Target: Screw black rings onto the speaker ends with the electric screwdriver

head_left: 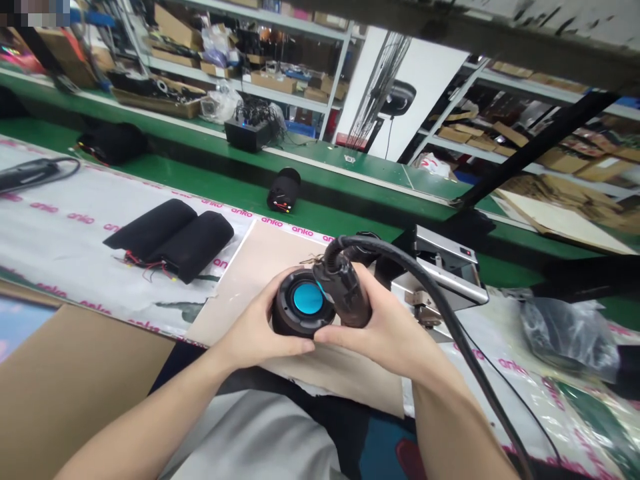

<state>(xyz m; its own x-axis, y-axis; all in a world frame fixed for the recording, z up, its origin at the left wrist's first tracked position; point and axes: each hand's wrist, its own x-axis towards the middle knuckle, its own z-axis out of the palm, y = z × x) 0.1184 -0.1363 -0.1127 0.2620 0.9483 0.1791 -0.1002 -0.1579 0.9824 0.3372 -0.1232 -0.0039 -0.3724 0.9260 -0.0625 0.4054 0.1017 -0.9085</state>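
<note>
Black cylindrical speaker (pixel 293 320) sat wrapped in the left hand (pixel 263 327) over a tan board (pixel 250 273), blue cone (pixel 308 299) upward; the right hand (pixel 383 333) gripped a corded black power tool (pixel 345 293) at its edge. The speaker looked stiff and fairly heavy, safest held by its sides.

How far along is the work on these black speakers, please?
Done: the black speaker body in the left hand has its blue-centred driver fitted. In hand: the right hand holds a corded black tool against it. Left: two black cylinders on the sheet trail loose red wires.
</note>
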